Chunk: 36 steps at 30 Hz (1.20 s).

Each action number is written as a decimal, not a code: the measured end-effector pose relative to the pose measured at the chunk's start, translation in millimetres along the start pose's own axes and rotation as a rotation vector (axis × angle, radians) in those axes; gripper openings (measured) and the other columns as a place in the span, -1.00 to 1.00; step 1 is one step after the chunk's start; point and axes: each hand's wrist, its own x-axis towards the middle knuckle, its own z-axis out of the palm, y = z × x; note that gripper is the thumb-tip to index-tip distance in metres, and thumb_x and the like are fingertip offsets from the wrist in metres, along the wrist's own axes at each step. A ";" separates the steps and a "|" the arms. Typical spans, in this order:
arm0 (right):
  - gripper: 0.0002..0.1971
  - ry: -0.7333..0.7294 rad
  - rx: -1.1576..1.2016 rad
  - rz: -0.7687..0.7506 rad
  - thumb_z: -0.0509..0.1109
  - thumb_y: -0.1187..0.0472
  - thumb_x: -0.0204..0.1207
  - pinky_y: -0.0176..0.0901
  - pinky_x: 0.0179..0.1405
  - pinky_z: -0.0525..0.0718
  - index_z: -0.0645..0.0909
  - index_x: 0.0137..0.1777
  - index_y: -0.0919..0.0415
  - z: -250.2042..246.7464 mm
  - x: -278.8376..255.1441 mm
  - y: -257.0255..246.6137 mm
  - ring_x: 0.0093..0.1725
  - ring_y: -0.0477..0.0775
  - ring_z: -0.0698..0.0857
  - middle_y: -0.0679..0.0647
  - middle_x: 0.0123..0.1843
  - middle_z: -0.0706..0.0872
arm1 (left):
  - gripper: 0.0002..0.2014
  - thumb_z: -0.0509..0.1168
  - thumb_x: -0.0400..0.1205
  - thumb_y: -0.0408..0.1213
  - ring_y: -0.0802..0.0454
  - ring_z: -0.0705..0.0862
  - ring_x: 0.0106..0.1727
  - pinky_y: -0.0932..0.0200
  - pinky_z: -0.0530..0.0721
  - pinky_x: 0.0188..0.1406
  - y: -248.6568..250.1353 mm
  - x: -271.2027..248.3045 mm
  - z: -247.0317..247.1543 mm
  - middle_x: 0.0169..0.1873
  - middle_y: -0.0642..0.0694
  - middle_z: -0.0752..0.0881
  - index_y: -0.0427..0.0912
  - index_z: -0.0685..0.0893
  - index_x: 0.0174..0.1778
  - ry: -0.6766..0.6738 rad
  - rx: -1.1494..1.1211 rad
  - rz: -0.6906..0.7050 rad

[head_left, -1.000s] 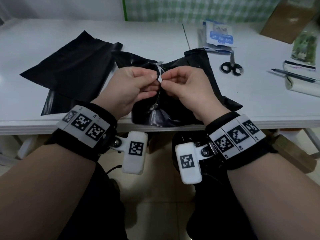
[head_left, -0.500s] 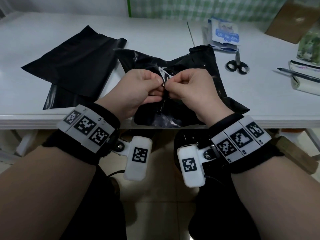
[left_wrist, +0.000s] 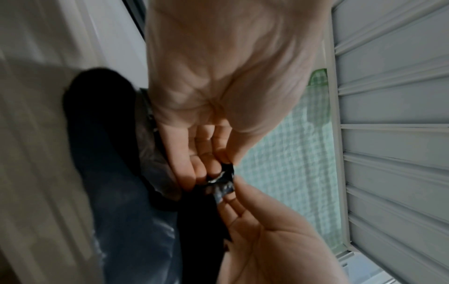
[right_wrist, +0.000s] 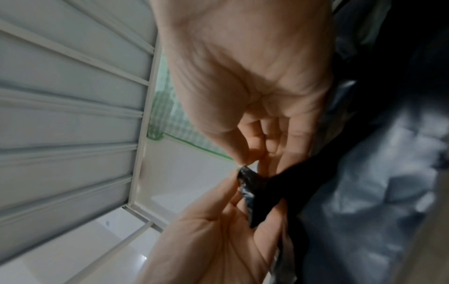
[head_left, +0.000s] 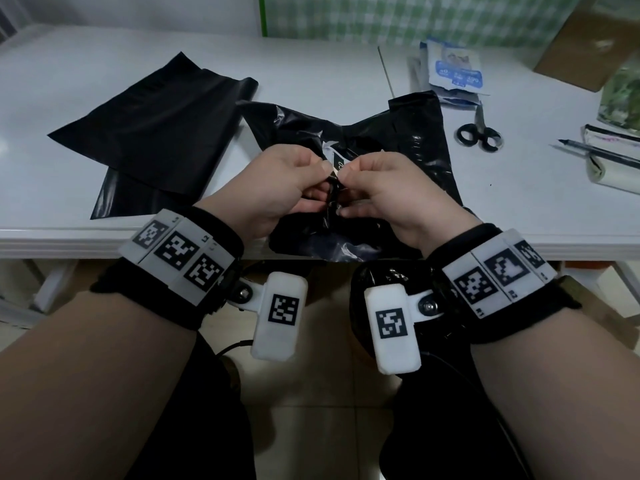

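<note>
A crumpled black plastic mailer bag (head_left: 412, 147) lies at the table's front edge and hangs over it. My left hand (head_left: 320, 168) and right hand (head_left: 349, 170) meet above it, thumb and fingers of each pinching the same raised bit of the bag's edge. A small white and black strip (head_left: 335, 163) shows between the fingertips. In the left wrist view the left fingers (left_wrist: 211, 169) pinch the black edge (left_wrist: 224, 180) against the right hand (left_wrist: 255, 221). The right wrist view has the right fingers (right_wrist: 245, 155) on that edge (right_wrist: 257, 192).
Flat black bags (head_left: 156, 133) lie stacked at the left of the white table (head_left: 69, 233). Scissors (head_left: 479, 133), blue printed packets (head_left: 453, 72), a pen (head_left: 595, 154), a rolled sheet (head_left: 613, 171) and a cardboard piece (head_left: 581, 46) sit at the right.
The thin white strip that stood up between the fingertips a second ago now lies lower, mostly covered. Both hands stay pinched together on the bag's edge, shifted slightly down.
</note>
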 end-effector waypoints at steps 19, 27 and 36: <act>-0.80 -0.022 -0.183 -0.159 0.36 0.28 0.58 -0.35 -0.40 0.56 0.55 -0.30 0.18 -2.1 -0.7 -1.3 -0.42 -0.13 0.56 0.02 -0.40 0.60 | -0.74 0.18 0.68 -0.15 0.14 0.62 -0.51 0.34 0.63 -0.54 4.6 -2.6 -4.2 -0.48 -0.05 0.60 -0.20 0.56 -0.28 -0.068 -0.004 -0.041; -0.76 -0.145 0.064 -0.079 0.21 0.38 0.64 -0.21 -0.12 0.73 0.51 -0.28 0.23 -10.0 -0.4 -5.6 -0.32 -0.07 0.65 0.06 -0.36 0.64 | -0.75 0.17 0.70 -0.31 0.18 0.69 -0.35 0.30 0.70 -0.35 3.0 -2.6 -7.4 -0.38 -0.05 0.66 -0.18 0.54 -0.33 -0.130 -0.065 0.019; -0.75 -0.143 0.187 -0.027 0.18 0.39 0.64 -0.25 -0.33 0.76 0.52 -0.28 0.24 -24.4 0.0 -7.6 -0.31 -0.04 0.71 0.16 -0.26 0.66 | -0.82 0.11 0.70 -0.44 0.01 0.67 -0.08 0.23 0.74 -0.14 3.6 -2.1 -13.0 -0.15 -0.27 0.62 -0.36 0.51 -0.21 -0.201 -0.196 0.035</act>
